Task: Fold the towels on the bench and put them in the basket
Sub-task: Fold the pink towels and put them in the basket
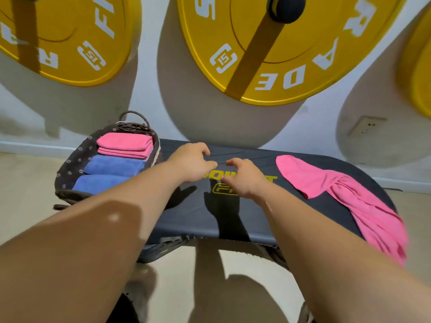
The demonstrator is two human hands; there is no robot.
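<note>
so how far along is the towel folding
Done: folded blue towels and folded pink towels lie in the basket. In hand: nothing; the left hand and right hand hover empty over the bench. Left: one unfolded pink towel draped over the bench's right end.

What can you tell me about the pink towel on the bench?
The pink towel is soft, plain cloth, not yet folded. It lies on the right end of the dark bench: its far part is spread flat, the rest bunches into wrinkles and hangs over the near right edge. Only the bench touches it; the left hand and right hand are apart from it.
</note>
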